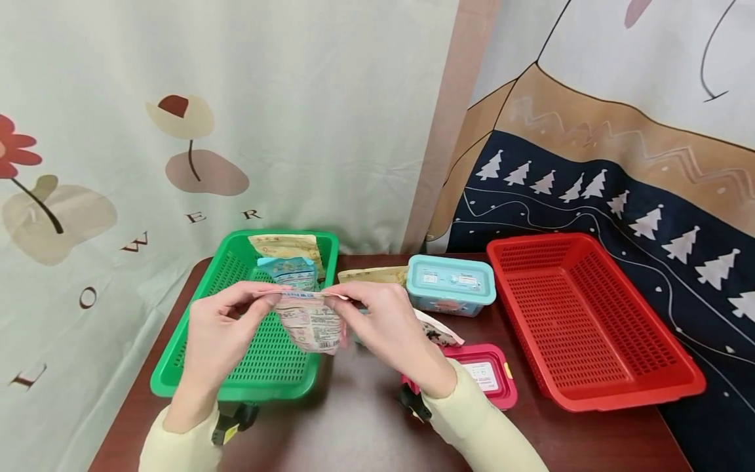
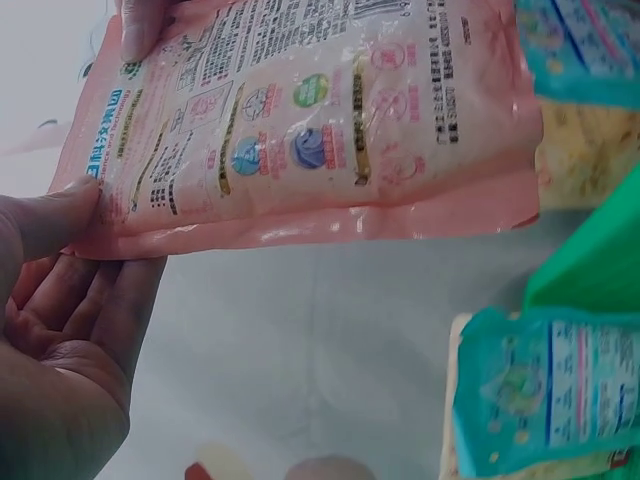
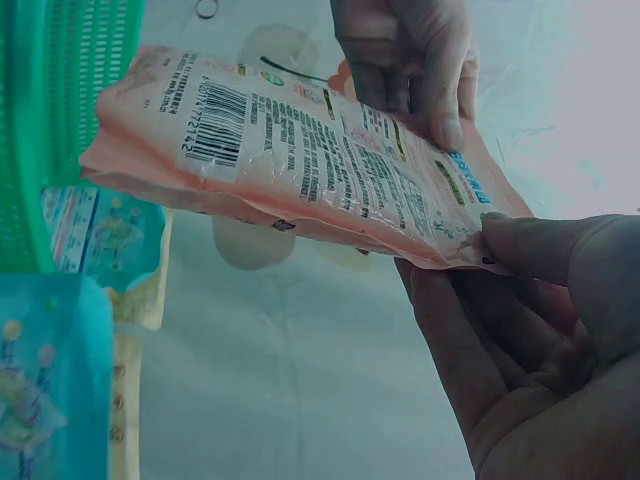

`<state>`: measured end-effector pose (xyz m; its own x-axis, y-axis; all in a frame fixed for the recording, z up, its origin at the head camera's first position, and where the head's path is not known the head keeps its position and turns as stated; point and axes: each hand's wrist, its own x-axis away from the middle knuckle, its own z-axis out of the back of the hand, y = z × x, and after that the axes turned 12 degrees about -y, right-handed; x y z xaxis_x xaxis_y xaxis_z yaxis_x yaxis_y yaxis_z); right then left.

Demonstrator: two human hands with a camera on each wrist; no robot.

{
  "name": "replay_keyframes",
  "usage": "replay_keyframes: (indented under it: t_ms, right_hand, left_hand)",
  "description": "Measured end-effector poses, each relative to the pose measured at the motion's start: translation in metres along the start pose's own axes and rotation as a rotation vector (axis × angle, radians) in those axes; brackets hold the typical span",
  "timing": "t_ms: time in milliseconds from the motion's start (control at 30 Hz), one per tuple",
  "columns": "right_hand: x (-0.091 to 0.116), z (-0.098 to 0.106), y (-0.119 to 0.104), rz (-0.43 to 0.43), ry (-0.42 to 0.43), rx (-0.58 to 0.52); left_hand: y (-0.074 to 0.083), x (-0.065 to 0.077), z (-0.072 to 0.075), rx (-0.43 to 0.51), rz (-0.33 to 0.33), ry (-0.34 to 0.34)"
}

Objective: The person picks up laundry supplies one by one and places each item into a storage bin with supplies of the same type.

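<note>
A pink printed pouch [image 1: 310, 324] with a barcode hangs by its top edge between both hands, over the right part of the green basket [image 1: 244, 390]. My left hand [image 1: 221, 331] pinches one top corner between thumb and fingers. The other top corner is pinched by my right hand [image 1: 383, 321]. Both wrist views show the pouch [image 2: 300, 130] from its printed back, with each thumb on the face and the fingers behind. Inside the green basket stand a blue pouch [image 1: 291, 270] and a yellowish pouch [image 1: 289, 246].
A light blue lidded box [image 1: 451, 282], a pink-red lidded box [image 1: 501, 387], a flat yellowish packet [image 1: 371, 275] and a patterned white pouch [image 1: 439, 329] lie mid-table, partly behind my right arm. The red basket [image 1: 596, 314] stands at the right. Curtains hang behind the brown table [image 1: 330, 432].
</note>
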<state>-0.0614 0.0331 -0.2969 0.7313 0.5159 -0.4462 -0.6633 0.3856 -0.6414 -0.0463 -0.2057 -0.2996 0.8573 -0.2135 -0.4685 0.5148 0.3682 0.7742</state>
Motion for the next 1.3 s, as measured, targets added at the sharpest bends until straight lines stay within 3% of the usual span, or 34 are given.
replay_keyframes:
  t_ms: [133,333,667,800,967,1067,1167,1300]
  right_hand:
    - [-0.017,-0.003,-0.002,0.023,-0.021,0.022]
    - [-0.041,-0.011,-0.002,0.025,-0.06,0.047]
    - [-0.079,-0.021,0.01,-0.082,-0.176,0.105]
    - [-0.089,-0.035,0.017,-0.123,-0.23,0.171]
    - [-0.099,-0.06,0.029,-0.19,-0.298,0.261]
    - [-0.101,-0.074,0.037,-0.222,-0.325,0.311]
    - [-0.102,-0.084,0.045,-0.241,-0.346,0.359]
    - [-0.1,-0.09,0.056,-0.264,-0.362,0.386]
  left_hand:
    - [-0.004,-0.004,0.012,-0.013,-0.001,0.033]
    - [-0.01,-0.011,0.026,0.0,0.081,0.097]
    - [-0.03,-0.026,0.035,-0.04,0.187,0.161]
    - [-0.047,-0.028,0.038,-0.158,0.205,0.162]
    - [-0.073,-0.031,0.043,-0.436,0.174,0.088]
    - [-0.087,-0.031,0.043,-0.546,0.155,0.016]
    - [-0.097,-0.031,0.04,-0.598,0.164,-0.038]
    - [-0.107,-0.033,0.035,-0.61,0.227,-0.103]
